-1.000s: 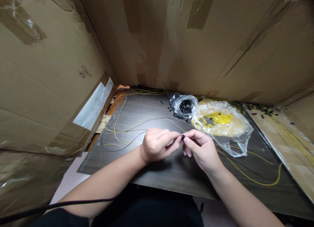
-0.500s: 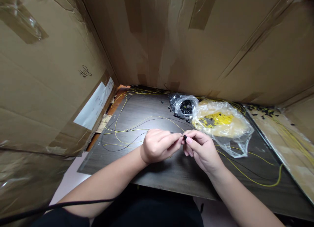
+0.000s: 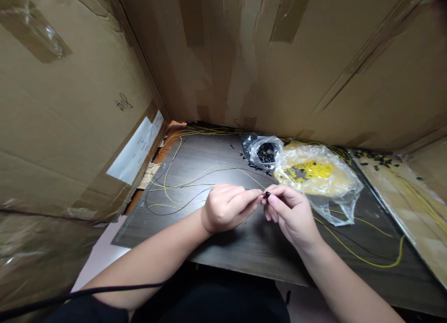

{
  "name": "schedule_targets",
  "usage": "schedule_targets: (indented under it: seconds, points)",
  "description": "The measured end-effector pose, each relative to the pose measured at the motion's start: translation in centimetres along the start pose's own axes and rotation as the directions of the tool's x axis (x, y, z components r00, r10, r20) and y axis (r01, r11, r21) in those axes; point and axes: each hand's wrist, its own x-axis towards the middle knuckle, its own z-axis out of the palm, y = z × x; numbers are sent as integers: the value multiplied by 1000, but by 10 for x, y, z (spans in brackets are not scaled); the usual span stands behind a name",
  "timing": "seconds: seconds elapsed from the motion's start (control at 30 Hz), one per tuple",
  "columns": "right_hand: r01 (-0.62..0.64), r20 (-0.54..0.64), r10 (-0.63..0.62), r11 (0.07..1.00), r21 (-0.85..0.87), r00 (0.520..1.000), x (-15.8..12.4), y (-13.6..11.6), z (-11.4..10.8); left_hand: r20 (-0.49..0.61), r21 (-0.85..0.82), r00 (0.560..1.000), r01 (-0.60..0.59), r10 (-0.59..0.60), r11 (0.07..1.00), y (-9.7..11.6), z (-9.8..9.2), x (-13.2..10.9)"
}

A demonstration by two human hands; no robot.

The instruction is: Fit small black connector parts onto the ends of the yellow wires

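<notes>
Cap (image 3: 267, 194) mid-frame, pinched in right hand (image 3: 291, 215) fingertips, butted against left hand (image 3: 225, 207), which is closed in a pinch; contents hidden. Over the last second, grip unchanged and hands barely shifted. Bags (image 3: 314, 174) behind, upper right.

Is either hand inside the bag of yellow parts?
No, the left hand and right hand pinch a black part together, clear of the bag.
</notes>
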Motion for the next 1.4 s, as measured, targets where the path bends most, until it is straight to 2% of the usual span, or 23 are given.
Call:
schedule_targets:
  seconds: [0.07,0.1,0.17,0.23,0.3,0.4,0.57,0.7,0.8,0.97,1.13,1.2,1.27,1.33,1.37,1.4]
  points:
    - [189,-43,-200,967,-173,979,-3,-2,-1,4,15,1000,0,0,1000,0,0,-1]
    - [289,-43,-313,914,-286,949,-4,-4,-1,6,22,1000,-1,1,1000,0,1,-1]
    - [438,27,-490,752,-493,871,-6,-8,0,14,27,1000,-5,4,1000,0,1,-1]
    - [505,119,-559,611,-610,821,-6,-12,1,19,28,1000,-12,12,1000,0,1,-1]
    - [513,161,-561,555,-656,812,-6,-14,2,21,34,1000,-14,14,999,0,0,-1]
    - [485,148,-533,574,-659,833,-4,-14,4,17,46,1000,-7,7,999,0,0,0]
    - [426,100,-461,686,-590,882,-3,-11,4,13,5,1000,22,-22,1000,1,0,0]
    - [278,34,-289,877,-392,957,-4,-8,2,-4,-28,998,60,-60,998,3,1,-1]
    - [156,21,-155,969,-190,988,-3,-4,1,-19,-51,997,74,-75,996,5,1,-2]
    - [-45,13,44,994,98,999,1,1,1,-32,-169,987,151,-159,974,8,0,1]
    - [-155,-48,165,974,166,985,4,2,6,-26,-303,968,230,-250,925,10,2,2]
    - [-142,-81,152,982,125,985,3,3,7,-36,-313,962,246,-270,917,11,2,3]
    - [-74,-119,76,997,29,990,1,2,7,-39,-320,958,258,-284,912,12,2,4]
    - [65,-129,-88,984,-167,988,-1,0,7,-37,-318,951,281,-308,905,13,2,6]
    - [155,-114,-198,938,-308,973,-3,-2,6,-36,-317,945,299,-326,900,14,2,7]
    - [246,-78,-314,855,-457,946,-4,-4,6,-32,-317,937,321,-349,892,14,2,7]
